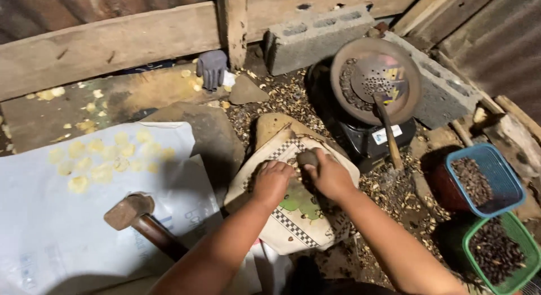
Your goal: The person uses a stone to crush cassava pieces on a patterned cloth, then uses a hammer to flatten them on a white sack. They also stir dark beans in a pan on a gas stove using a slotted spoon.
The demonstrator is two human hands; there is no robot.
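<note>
Head view, steeply downward, seemingly near ground

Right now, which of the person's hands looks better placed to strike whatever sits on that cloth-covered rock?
Probably the right hand: it already grips the small stone raised over the printed cloth. The left hand rests on the cloth, empty as far as visible.

Right hand [329,175] grips a small grey stone [307,157] over a checked cloth sack [293,222] on a rock, left hand [272,179] pressed beside it, wooden mallet [141,219] on white sheet [51,233], blue basket [510,176] and green basket [527,241] of dark seeds at right.
</note>
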